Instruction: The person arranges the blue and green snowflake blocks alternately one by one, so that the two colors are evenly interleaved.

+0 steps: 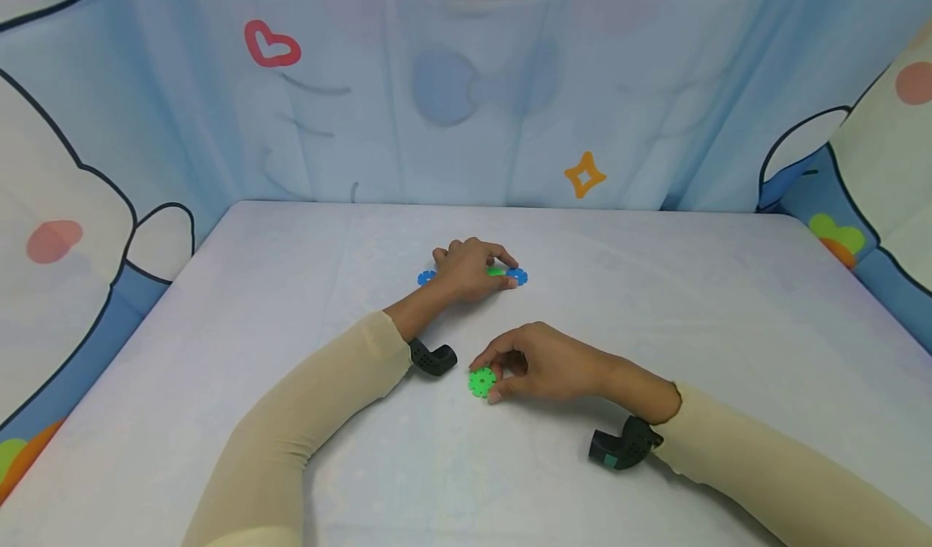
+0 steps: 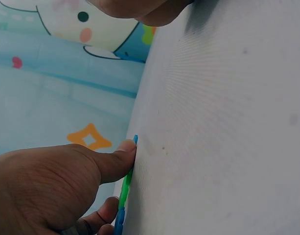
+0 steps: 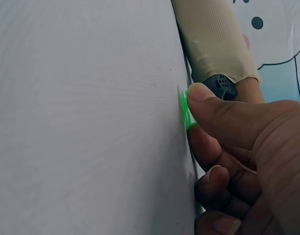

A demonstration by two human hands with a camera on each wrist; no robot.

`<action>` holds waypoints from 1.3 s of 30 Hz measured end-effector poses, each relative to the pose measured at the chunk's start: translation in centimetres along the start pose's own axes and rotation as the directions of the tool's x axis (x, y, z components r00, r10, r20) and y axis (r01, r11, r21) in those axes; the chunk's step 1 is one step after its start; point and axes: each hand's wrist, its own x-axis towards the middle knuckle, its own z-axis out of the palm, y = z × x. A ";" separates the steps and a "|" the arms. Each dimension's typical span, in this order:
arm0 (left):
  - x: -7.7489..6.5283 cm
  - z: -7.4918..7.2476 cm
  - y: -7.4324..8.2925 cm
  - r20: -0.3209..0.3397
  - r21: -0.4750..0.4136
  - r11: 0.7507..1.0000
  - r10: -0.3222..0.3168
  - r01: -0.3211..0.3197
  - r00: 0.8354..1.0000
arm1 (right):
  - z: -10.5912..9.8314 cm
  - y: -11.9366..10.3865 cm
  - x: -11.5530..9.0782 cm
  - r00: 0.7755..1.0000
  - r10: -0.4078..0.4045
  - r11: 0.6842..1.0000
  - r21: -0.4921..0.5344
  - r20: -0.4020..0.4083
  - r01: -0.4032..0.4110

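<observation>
Flat notched plastic discs lie in a row at the far middle of the table: a blue disc [image 1: 518,277] on the right, a green disc [image 1: 496,272] beside it, and another blue disc [image 1: 425,277] on the left. My left hand [image 1: 466,272] covers the middle of the row, thumb and a finger pinching the right blue disc. In the left wrist view the green disc [image 2: 125,190] touches the blue ones. Nearer to me, my right hand [image 1: 549,365] holds a separate green notched disc [image 1: 482,383] by its edge between thumb and index finger, at the tabletop.
A white cloth covers the table [image 1: 728,304]. Behind it hangs a blue cartoon-print curtain [image 1: 480,159]. Each wrist wears a black camera, the left wrist camera [image 1: 434,359] lying between the two hands and the right wrist camera [image 1: 622,443] low over the cloth.
</observation>
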 end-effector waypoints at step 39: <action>0.4 0.1 -0.1 -0.015 0.016 1.000 0.007 -0.007 1.000 | -8.2 9.1 0.8 0.917 0.208 0.967 -0.068 -0.341 -0.245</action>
